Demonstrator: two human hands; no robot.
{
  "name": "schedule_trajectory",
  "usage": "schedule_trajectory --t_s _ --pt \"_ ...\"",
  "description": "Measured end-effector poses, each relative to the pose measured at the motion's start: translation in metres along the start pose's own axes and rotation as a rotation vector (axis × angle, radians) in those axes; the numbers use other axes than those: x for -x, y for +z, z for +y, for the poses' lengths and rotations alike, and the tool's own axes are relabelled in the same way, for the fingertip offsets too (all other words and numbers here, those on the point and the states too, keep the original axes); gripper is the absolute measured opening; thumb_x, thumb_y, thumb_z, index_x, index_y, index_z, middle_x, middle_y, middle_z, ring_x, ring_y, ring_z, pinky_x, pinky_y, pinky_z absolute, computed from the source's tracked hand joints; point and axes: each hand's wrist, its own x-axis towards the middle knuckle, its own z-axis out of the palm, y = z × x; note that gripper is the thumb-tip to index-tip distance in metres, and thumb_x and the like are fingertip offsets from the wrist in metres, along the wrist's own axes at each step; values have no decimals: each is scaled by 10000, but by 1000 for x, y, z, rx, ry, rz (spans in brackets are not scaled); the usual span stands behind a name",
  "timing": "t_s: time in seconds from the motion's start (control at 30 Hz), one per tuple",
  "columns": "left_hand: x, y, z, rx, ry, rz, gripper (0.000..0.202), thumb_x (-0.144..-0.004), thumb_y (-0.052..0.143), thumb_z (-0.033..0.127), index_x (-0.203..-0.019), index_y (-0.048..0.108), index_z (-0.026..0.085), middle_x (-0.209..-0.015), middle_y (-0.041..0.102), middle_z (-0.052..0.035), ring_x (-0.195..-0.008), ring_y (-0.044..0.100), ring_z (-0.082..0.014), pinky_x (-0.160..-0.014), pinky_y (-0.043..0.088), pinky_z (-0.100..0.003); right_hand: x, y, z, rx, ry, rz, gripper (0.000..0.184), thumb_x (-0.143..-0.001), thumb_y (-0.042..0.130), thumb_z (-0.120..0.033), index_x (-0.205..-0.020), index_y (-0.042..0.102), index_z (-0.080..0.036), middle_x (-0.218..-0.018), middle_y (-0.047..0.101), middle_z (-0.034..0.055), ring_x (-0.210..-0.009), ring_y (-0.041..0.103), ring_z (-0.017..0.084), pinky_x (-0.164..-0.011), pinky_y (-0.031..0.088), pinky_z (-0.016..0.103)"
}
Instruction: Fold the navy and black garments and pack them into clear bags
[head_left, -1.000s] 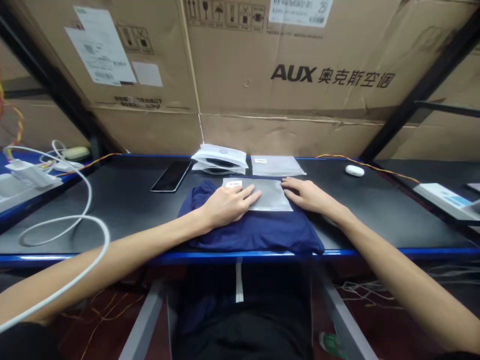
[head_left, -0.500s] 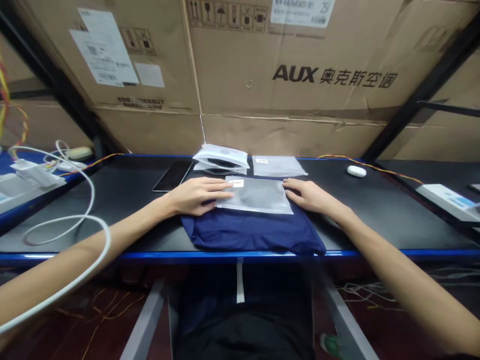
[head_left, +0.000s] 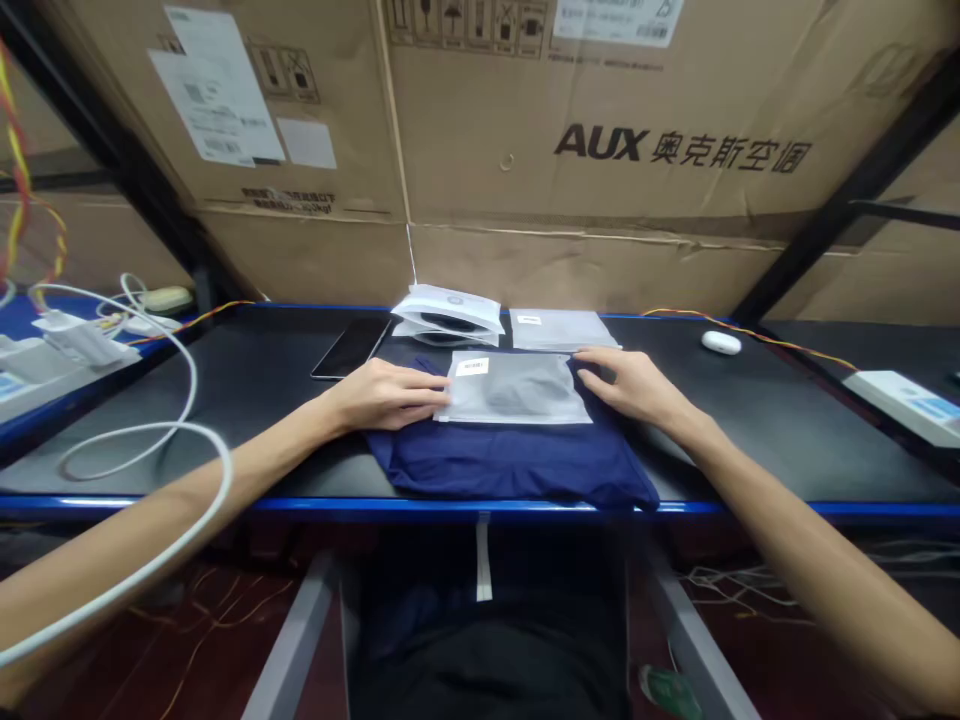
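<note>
A folded navy blue garment lies on the black table near its front edge. A frosted plastic bag with a small white label rests on top of it. My left hand lies at the bag's left edge, fingers together and touching the bag and the cloth. My right hand is at the bag's right edge, fingers curled on the garment's far corner; whether they pinch it I cannot tell.
Behind the garment lie a stack of filled white bags, another flat frosted bag and a dark phone. A white earbud case sits far right. White cable loops at left. Cardboard boxes wall the back.
My left hand slid from on top of the garment to the bag's left edge. The bag shifted slightly away from me. My right hand's fingers curled at the right corner.
</note>
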Motion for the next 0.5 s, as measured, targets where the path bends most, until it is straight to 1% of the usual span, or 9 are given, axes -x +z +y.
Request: schedule_trajectory --t_s 0.07,0.1,0.17,0.23,0.3,0.37,0.43,0.5 --pt "0 1 0 -16 32 18 178 -958 624 271 -1041 780 257 -1140 777 -36 -887 776 -149 -754 610 -206 -2 -4 -10 -45 -26 61 323 -939 544 -344 -1164 757 -248 -1257 739 59 -1207 669 299 -1097 490 480" --pt "0 2 0 -17 42 34 168 -953 628 262 -1026 779 255 -1126 781 -33 -866 776 -146 -738 607 -204 -3 -5 -18 -66 -58 62 304 -941 551 -343 -1145 761 -260 -1244 745 48 -1205 670 291 -1093 495 473" --pt "-1 3 1 -19 58 63 156 -949 630 251 -1010 773 252 -1093 789 -21 -828 775 -138 -698 597 -194 -7 -6 -40 -88 -160 32 277 -946 561 -328 -1119 763 -253 -1225 752 50 -1208 667 277 -1085 500 451" --pt "-2 4 3 -19 66 72 155 -947 623 249 -1007 765 249 -1071 794 -13 -798 773 -130 -659 583 -182 -12 -2 -67 -78 -274 -13 241 -945 578 -307 -1089 763 -249 -1200 759 54 -1139 696 263 -1032 531 427" --pt "-2 4 4 -19 65 73 160 -944 613 248 -1008 760 242 -1062 796 -16 -790 772 -129 -645 575 -179 -18 5 -94 -3 -358 -95 214 -962 578 -273 -1075 757 -241 -1151 772 61 -1074 712 251 -983 544 413" --pt "-2 5 4 -23 53 69 162 -940 604 255 -994 755 234 -1054 797 -22 -790 772 -133 -644 575 -183 -23 16 -117 107 -477 -179 186 -973 586 -258 -1031 752 -195 -1088 781 96 -1027 715 250 -940 545 397" --pt "-2 6 5 -33 39 57 166 -937 589 257 -970 749 226 -1041 799 -27 -793 772 -136 -648 575 -188 -27 29 -132 247 -566 -225 207 -992 582 -284 -998 739 -151 -1025 780 128 -971 715 251 -904 539 387" --pt "-2 6 5 -43 31 43 164 -930 579 249 -951 738 216 -1030 799 -31 -800 772 -140 -656 576 -194 -30 40 -140 369 -617 -227 256 -1026 517 -273 -992 723 -125 -938 776 129 -891 708 245 -833 536 378"
